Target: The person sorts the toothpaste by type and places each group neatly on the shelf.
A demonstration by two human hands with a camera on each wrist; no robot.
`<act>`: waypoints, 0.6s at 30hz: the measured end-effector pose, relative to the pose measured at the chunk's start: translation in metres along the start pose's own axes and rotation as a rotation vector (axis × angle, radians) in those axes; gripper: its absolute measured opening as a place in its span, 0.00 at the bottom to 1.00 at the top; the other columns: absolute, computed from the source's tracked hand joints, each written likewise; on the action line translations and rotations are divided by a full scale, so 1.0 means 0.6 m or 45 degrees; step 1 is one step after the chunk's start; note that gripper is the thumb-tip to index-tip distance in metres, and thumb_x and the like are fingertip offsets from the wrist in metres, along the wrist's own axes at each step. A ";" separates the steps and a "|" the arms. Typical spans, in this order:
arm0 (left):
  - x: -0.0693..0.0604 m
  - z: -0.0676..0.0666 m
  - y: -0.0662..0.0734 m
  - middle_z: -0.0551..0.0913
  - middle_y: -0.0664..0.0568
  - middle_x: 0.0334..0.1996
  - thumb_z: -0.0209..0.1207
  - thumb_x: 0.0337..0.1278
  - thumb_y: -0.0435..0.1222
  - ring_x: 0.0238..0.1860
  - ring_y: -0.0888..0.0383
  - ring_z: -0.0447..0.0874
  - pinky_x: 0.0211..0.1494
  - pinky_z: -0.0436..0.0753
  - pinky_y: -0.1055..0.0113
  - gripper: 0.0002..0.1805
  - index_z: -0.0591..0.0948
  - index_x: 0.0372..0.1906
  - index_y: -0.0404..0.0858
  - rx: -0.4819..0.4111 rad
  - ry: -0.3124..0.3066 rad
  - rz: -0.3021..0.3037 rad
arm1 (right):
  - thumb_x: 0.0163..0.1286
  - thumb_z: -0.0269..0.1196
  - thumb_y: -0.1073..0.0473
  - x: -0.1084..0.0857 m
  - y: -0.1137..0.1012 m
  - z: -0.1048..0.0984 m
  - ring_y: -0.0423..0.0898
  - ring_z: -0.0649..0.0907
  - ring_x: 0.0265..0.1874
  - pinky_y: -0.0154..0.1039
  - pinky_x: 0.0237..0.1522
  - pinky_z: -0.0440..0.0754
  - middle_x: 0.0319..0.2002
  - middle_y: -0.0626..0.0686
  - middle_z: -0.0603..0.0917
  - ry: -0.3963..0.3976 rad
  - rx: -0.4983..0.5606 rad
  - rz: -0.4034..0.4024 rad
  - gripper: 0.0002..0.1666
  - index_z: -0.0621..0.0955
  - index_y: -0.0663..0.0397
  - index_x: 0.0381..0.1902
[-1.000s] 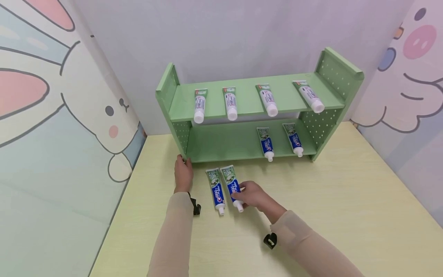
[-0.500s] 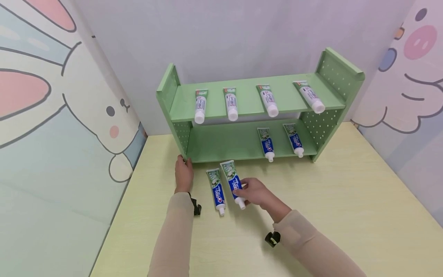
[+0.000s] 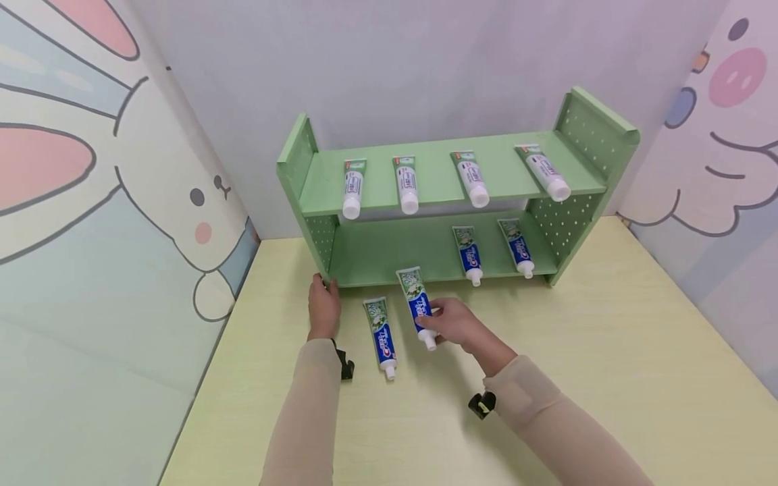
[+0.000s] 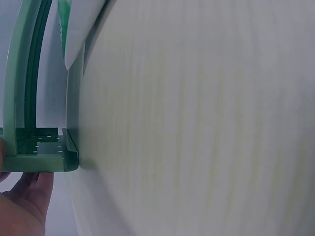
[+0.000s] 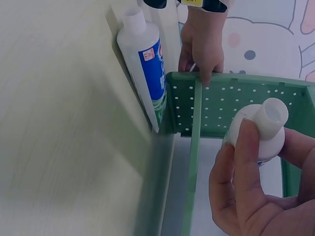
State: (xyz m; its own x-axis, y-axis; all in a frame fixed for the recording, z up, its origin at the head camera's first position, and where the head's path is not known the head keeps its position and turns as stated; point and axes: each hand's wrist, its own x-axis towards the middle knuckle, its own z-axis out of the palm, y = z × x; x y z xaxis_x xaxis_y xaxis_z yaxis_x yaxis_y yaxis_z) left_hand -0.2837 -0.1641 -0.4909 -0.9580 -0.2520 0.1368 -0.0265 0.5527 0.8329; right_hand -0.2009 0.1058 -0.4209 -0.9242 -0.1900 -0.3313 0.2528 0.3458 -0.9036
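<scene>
My right hand (image 3: 456, 322) pinches a blue, green and white toothpaste tube (image 3: 417, 300) near its cap, thumb on one side and fingers on the other. This tube is held up off the table, in front of the lower shelf, cap towards me. My left hand (image 3: 324, 307) grips the lower left corner of a green two-tier shelf (image 3: 389, 246); in the right wrist view its thumb (image 5: 206, 69) lies over the side panel's edge. Between the hands, a matching toothpaste tube (image 3: 381, 337) lies on the table, cap towards me.
Several white-and-green tubes (image 3: 406, 183) lie spaced along the upper tier, caps forward. Two blue toothpaste tubes (image 3: 468, 255) lie on the right part of the lower tier. The shelf stands on a pale wooden table (image 3: 608, 337), with cartoon-printed walls (image 3: 200, 162) at the sides.
My right hand has lifted the toothpaste tube off the table and moved it away from me, slightly right, towards the lower tier. My left hand has stayed at the shelf corner.
</scene>
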 end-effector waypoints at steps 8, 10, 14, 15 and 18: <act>-0.002 0.000 0.003 0.71 0.38 0.52 0.44 0.77 0.40 0.55 0.45 0.72 0.57 0.74 0.50 0.21 0.62 0.64 0.30 0.002 -0.003 -0.006 | 0.71 0.62 0.61 0.015 -0.006 -0.017 0.51 0.84 0.35 0.45 0.38 0.85 0.47 0.63 0.79 0.028 0.004 0.006 0.33 0.65 0.72 0.67; -0.002 0.000 0.003 0.71 0.38 0.52 0.44 0.77 0.40 0.55 0.45 0.72 0.57 0.74 0.50 0.21 0.62 0.64 0.30 0.000 -0.004 -0.009 | 0.71 0.62 0.60 0.018 -0.009 -0.021 0.52 0.85 0.36 0.45 0.38 0.85 0.49 0.65 0.78 0.040 0.008 0.006 0.34 0.64 0.72 0.68; -0.002 -0.001 0.003 0.71 0.38 0.52 0.44 0.77 0.40 0.55 0.45 0.72 0.56 0.74 0.51 0.21 0.62 0.64 0.30 0.002 -0.003 -0.015 | 0.72 0.61 0.60 0.025 -0.016 -0.026 0.54 0.84 0.38 0.46 0.39 0.85 0.52 0.68 0.76 0.063 0.011 -0.002 0.35 0.63 0.73 0.68; -0.002 -0.001 0.004 0.71 0.38 0.52 0.43 0.77 0.40 0.55 0.45 0.72 0.57 0.74 0.51 0.21 0.62 0.64 0.30 0.000 -0.005 -0.018 | 0.72 0.61 0.60 0.026 -0.018 -0.027 0.55 0.84 0.38 0.46 0.39 0.85 0.53 0.68 0.76 0.066 0.009 -0.006 0.35 0.62 0.73 0.68; -0.002 -0.001 0.005 0.71 0.38 0.53 0.43 0.77 0.40 0.56 0.45 0.72 0.57 0.74 0.51 0.22 0.62 0.65 0.30 -0.001 -0.011 -0.025 | 0.72 0.60 0.61 0.031 -0.020 -0.029 0.57 0.84 0.40 0.46 0.39 0.85 0.54 0.70 0.74 0.075 0.003 -0.018 0.36 0.61 0.75 0.69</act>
State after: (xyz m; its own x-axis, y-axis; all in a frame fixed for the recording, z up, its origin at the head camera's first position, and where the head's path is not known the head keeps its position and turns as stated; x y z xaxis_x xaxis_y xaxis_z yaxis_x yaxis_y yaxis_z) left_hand -0.2823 -0.1628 -0.4882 -0.9598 -0.2558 0.1157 -0.0449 0.5468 0.8360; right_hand -0.2264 0.1143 -0.4116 -0.9428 -0.1407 -0.3021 0.2403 0.3411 -0.9088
